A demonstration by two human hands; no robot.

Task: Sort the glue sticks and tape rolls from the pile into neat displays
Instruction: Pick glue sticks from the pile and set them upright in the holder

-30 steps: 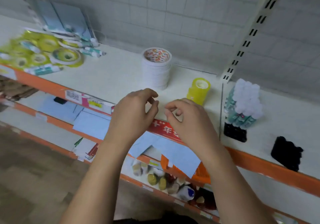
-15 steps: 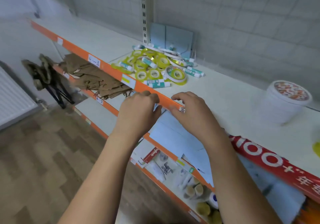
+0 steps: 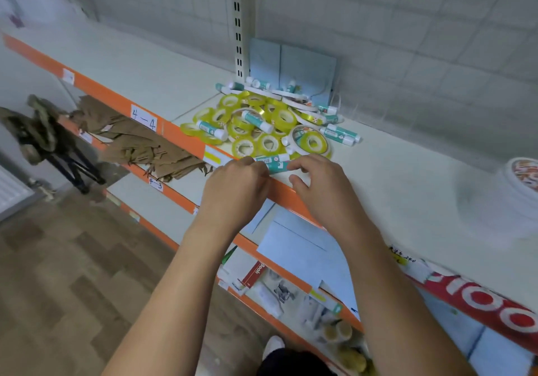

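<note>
mid-frame, left hand [image 3: 235, 189] curls against a teal glue stick [image 3: 273, 162], grip unclear; right hand [image 3: 321, 185] rests open beside it.

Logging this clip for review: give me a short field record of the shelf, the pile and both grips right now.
Surface: white shelf with orange front edge
Pile: yellow tape rolls mixed with teal-and-white glue sticks, unsorted
Nearest item: single glue stick lying at shelf front, between the grips
Left grip: fingers curled at its left end; hold unclear
Right grip: fingers loosely bent, beside its right end
Far right: blurred stack of white tape rolls
</note>
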